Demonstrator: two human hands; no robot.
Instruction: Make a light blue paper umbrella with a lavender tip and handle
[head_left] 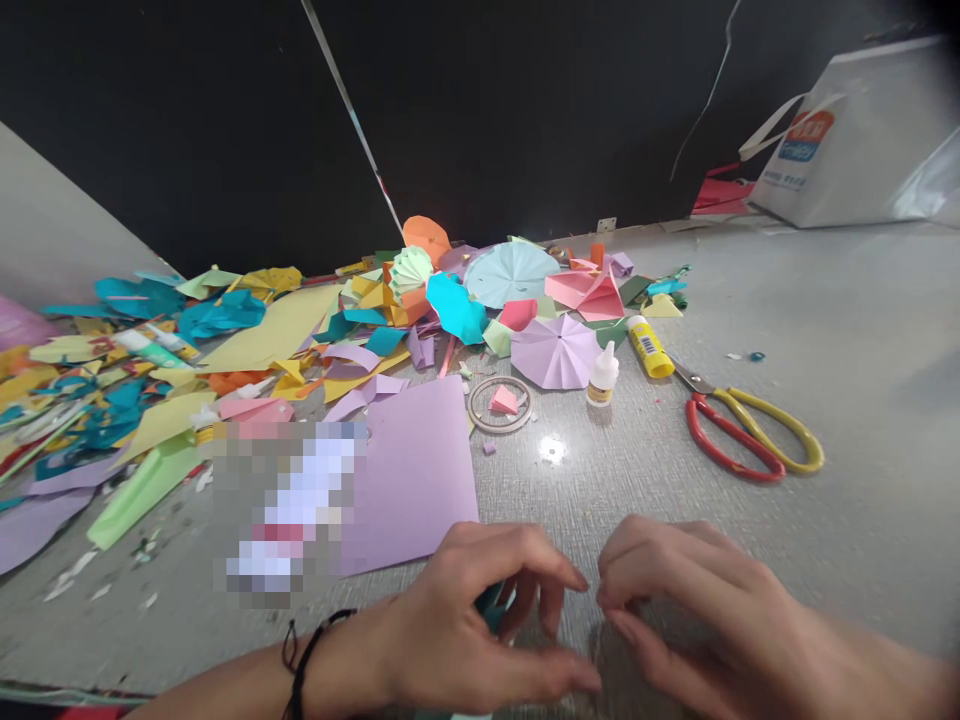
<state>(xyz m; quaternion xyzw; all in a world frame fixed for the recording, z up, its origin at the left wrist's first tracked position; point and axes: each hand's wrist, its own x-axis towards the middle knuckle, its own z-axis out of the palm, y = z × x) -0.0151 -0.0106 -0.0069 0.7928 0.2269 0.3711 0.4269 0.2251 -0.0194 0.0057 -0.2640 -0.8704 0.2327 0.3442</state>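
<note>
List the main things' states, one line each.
Left hand: thumb and index finger apart
Right hand: fingers curled
Teal piece: mostly hidden, state unclear
Purple sheet: flat
Scissors: handles spread, lying flat
Glue stick: on its side
White bottle: upright
Lilac pleated paper: spread open
Ring: flat, around a pink scrap
White bag: upright

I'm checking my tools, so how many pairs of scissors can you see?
1: the red-and-yellow-handled scissors, lying on the table at right, near the yellow glue stick. Others could be hidden under the paper pile.
</note>
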